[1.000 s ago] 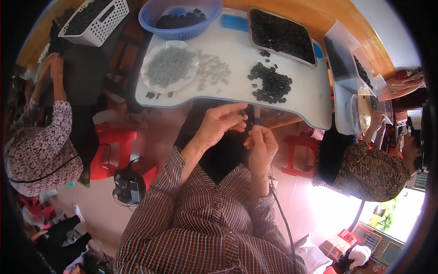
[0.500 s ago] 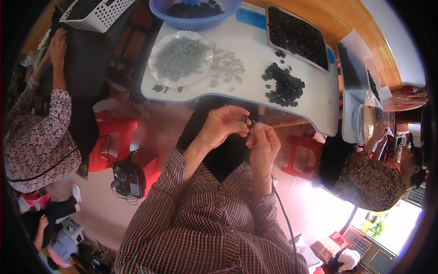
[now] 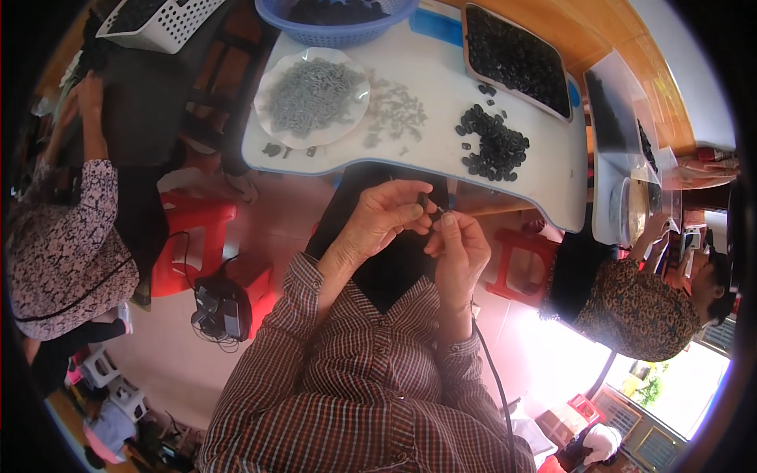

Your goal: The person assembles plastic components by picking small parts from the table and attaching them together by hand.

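Note:
Just off the table's near edge, my left hand [image 3: 388,214] pinches a small black part [image 3: 423,201] between thumb and forefinger. Close to its right, the thumb and forefinger of my right hand [image 3: 460,240] are pressed together on something tiny that I cannot make out. The fingertips of both hands almost meet at the black part. On the white table [image 3: 402,47] ahead lies a pile of small black parts [image 3: 495,143]. Further left, a white plate [image 3: 266,118] with a wavy rim carries a heap of small grey translucent pieces [image 3: 314,93]; more of these pieces [image 3: 397,113] are scattered beside it.
A tray [image 3: 569,110] full of black parts and a blue basket [image 3: 339,35] stand at the table's far side. Clear plastic bins [image 3: 607,213] are at the right. Red stools [image 3: 193,244] flank me, one bearing a black device [image 3: 221,307]. Other people sit left and right.
My right hand has shifted slightly to the right and down, and the black part in my left hand has turned. The person at the left has moved their hands a little lower.

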Demonstrator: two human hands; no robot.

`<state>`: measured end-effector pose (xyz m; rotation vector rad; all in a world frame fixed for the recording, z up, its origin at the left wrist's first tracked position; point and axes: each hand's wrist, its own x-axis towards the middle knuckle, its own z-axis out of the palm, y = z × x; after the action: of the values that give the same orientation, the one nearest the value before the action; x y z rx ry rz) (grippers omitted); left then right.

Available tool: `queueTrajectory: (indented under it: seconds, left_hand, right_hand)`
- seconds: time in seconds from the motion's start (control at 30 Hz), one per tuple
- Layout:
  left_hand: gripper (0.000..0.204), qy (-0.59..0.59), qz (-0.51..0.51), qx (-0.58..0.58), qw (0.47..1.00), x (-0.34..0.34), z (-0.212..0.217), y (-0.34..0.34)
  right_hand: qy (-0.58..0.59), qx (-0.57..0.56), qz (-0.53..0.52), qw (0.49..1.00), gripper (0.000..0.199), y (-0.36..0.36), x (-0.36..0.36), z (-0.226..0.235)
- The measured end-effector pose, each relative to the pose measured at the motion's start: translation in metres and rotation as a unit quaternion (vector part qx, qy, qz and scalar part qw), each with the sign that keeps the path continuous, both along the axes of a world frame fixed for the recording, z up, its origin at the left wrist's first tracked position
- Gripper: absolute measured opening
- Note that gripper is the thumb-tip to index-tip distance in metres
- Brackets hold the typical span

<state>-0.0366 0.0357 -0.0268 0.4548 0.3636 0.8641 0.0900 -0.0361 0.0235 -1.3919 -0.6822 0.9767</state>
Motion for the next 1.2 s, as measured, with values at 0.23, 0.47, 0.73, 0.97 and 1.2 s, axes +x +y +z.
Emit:
queueTrajectory:
  seconds: [0.23,0.47,0.73,0.97,1.2]
  left_hand:
    - [0.024,0.020,0.033,0.027,0.999,0.005,0.000,-0.003]
    - [0.021,0.131,0.074,0.087,0.985,0.017,-0.001,-0.010]
    - [0.022,0.250,0.139,0.213,0.934,0.027,-0.001,-0.020]
    - [0.021,0.292,0.131,0.225,0.920,0.026,-0.013,-0.023]
    - [0.025,0.293,0.104,0.281,0.908,0.018,-0.008,-0.017]
  right_hand:
    - [-0.023,0.000,0.001,1.000,0.019,-0.001,-0.002,-0.003]
    - [-0.057,0.002,-0.014,0.998,0.019,0.000,-0.001,-0.003]
    - [-0.037,-0.009,-0.035,0.999,0.019,-0.001,0.001,-0.006]
    - [-0.017,-0.010,-0.062,0.998,0.019,0.002,0.003,-0.005]
    - [0.011,-0.013,-0.052,0.998,0.019,0.003,0.006,-0.006]
